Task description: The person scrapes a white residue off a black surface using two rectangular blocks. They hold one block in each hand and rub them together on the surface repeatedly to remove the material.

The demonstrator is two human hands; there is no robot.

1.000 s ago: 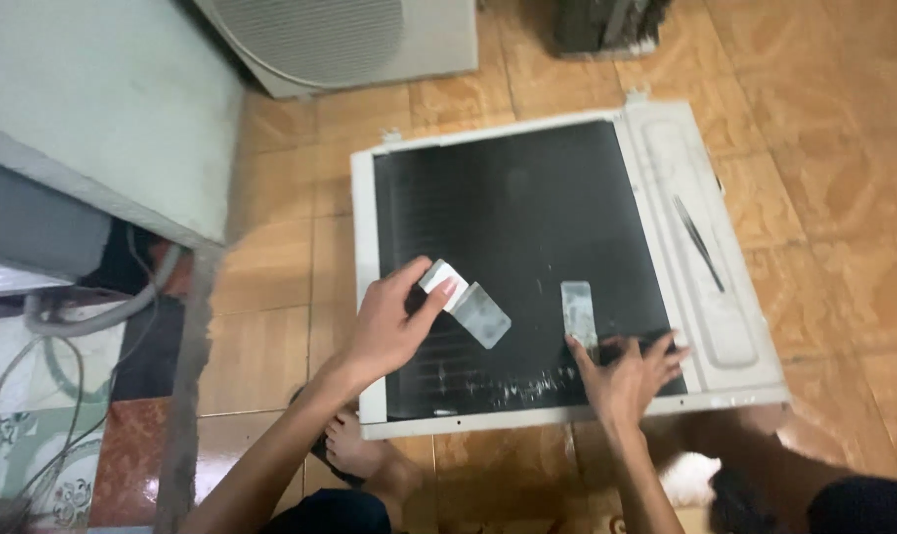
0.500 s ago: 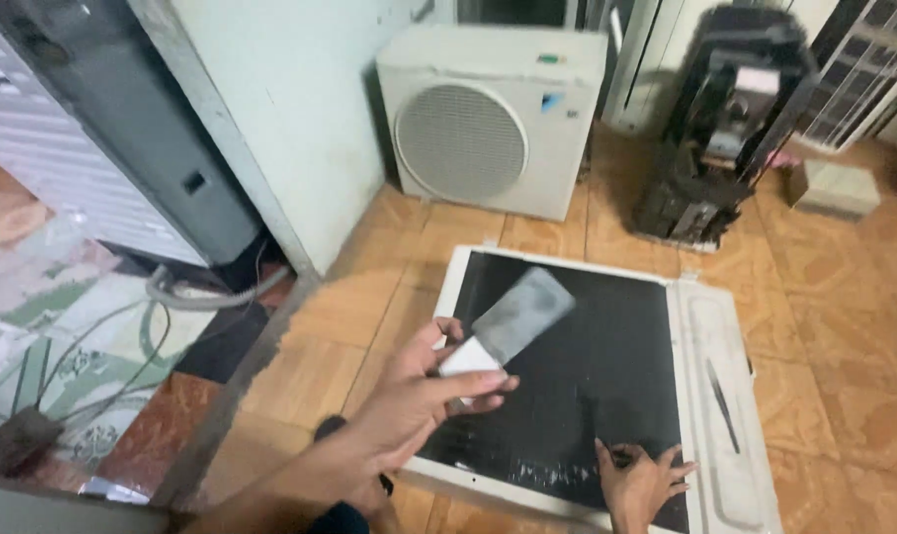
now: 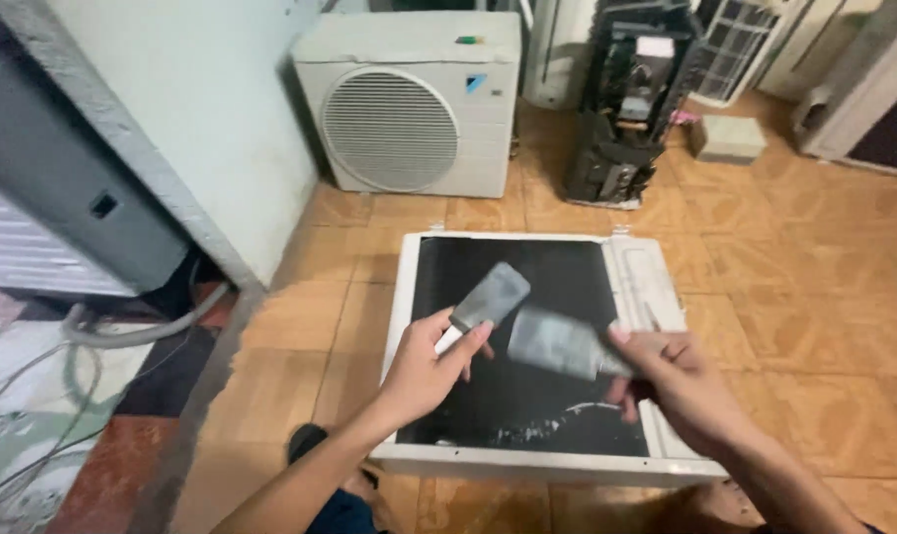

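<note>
The two scraper blades [image 3: 490, 296] [image 3: 559, 343] look like dull grey metal, the panel's [image 3: 527, 391] mesh matt black, its frame smooth white plastic.

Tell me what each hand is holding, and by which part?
Left hand holds a grey strip by its lower end; right hand holds another blurred strip by its right end.

Bare forearms, left hand [image 3: 424, 371], right hand [image 3: 681, 386]; possibly dark shorts.

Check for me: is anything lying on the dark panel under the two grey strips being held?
Nothing solid. The left hand and right hand each hold a grey strip above the dark panel; only whitish smears show there.
</note>
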